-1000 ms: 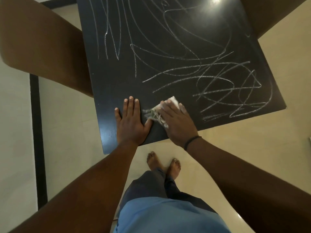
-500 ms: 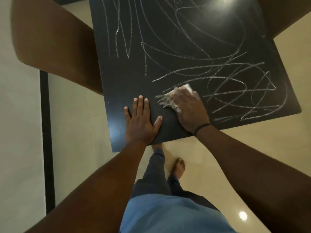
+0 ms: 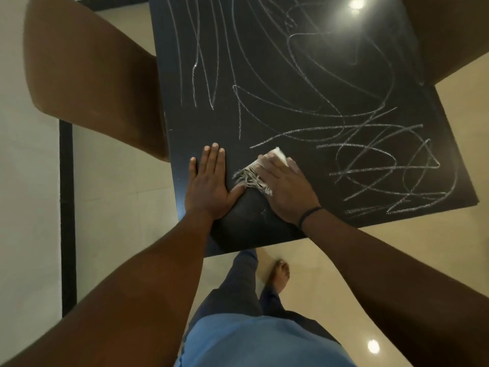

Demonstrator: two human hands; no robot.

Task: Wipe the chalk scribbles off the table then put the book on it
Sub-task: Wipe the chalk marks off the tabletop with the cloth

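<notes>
Underneath both hands lies a square, matt black desk (image 3: pixel 264 62) seen from almost straight above, its dark top crossed by thin white chalk scribbles (image 3: pixel 370 154): long near-vertical strokes toward the far left, wide sweeping loops through the middle, and a dense tangle of overlapping ovals and zigzags by the near right corner. A bare black strip runs along the near left edge, with only a tiny chalk fleck just beside the right wrist. The left hand (image 3: pixel 209 185) lies flat on that bare strip, palm down, fingers straight and close together, thumb spread out to the right. The right hand (image 3: pixel 285 189) presses a small crumpled white cloth with a frayed, greyish fringe (image 3: pixel 254 177) against the desk; its fingers lie extended over the cloth, whose fringe sticks out on the left, next to the left thumb, and whose white corner shows beyond the fingertips, just short of the lowest chalk line. A thin black band (image 3: pixel 308 214) circles the right wrist. A bright round lamp reflection (image 3: pixel 356 4) gleams on the far part of the desk. Two curved brown wooden chair backs (image 3: pixel 92 83) flank the desk at left and upper right. Below the desk edge show dark trousers, a blue shirt and one bare foot (image 3: pixel 279 275) on the glossy cream tiled floor (image 3: pixel 397 247).
</notes>
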